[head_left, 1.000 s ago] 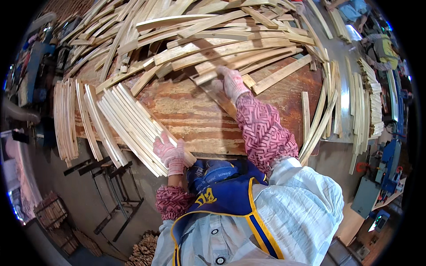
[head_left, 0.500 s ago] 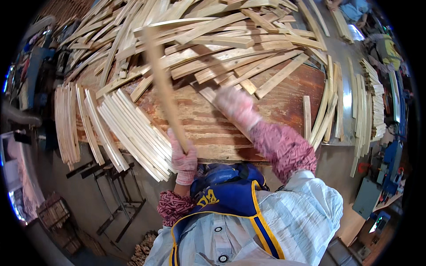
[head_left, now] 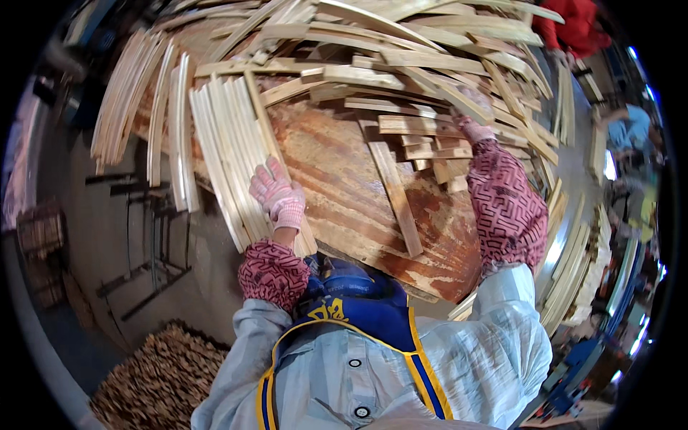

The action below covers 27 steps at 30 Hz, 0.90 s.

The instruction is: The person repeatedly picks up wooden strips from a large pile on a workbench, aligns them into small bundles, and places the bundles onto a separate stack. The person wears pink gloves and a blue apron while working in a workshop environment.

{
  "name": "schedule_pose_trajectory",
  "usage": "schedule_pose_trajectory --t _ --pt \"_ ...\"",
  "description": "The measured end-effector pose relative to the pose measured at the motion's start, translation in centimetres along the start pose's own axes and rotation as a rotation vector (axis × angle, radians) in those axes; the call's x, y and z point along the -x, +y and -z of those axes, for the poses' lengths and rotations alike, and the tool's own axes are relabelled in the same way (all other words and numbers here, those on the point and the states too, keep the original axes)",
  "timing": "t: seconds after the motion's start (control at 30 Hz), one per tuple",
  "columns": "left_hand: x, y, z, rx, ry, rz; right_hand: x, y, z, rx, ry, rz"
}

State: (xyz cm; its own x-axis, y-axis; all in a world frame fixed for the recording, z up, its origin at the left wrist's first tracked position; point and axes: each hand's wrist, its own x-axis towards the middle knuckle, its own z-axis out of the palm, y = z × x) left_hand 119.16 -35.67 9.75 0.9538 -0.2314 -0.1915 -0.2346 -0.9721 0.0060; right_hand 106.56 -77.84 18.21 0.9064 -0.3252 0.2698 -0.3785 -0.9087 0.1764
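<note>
My left hand (head_left: pixel 277 192), in a pink and white knit glove, lies with fingers spread on a row of pale wooden strips (head_left: pixel 228 154) at the table's left front. Beneath its palm is the row's right edge, where a darker strip (head_left: pixel 261 115) lies alongside. My right hand (head_left: pixel 474 130), gloved the same way, reaches into the loose pile at the right. It is closed around a wooden strip (head_left: pixel 450 93) near its end; the strip partly hides the fingers. One single strip (head_left: pixel 396 199) lies slantwise on the bare tabletop (head_left: pixel 322 168) between my hands.
A heap of loose wooden strips (head_left: pixel 401 32) covers the table's far side. More strips are stacked at the left (head_left: pixel 129 100) and right (head_left: pixel 570 279). A black metal stand (head_left: pixel 147 269) and a pile of offcuts (head_left: pixel 161 380) are at the lower left. A person in red (head_left: pixel 577 29) is at far right.
My left hand has let go of the strip it held up and now rests flat on the row. My right hand has moved right and farther into the pile. The view has turned.
</note>
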Motion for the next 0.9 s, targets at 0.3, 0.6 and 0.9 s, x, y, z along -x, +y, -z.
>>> schedule_pose_trajectory --t 0.3,0.6,0.9 --pt "6.9 7.9 6.1 2.096 -0.826 0.258 2.1 -15.9 11.2 -0.828 -0.418 0.192" --pt "4.9 5.7 3.4 2.034 -0.806 0.439 4.3 3.7 -7.5 -0.408 -0.436 -0.332" --pt "3.9 3.5 5.0 1.973 -0.495 0.428 1.1 1.5 -4.1 -0.686 -0.699 -0.204"
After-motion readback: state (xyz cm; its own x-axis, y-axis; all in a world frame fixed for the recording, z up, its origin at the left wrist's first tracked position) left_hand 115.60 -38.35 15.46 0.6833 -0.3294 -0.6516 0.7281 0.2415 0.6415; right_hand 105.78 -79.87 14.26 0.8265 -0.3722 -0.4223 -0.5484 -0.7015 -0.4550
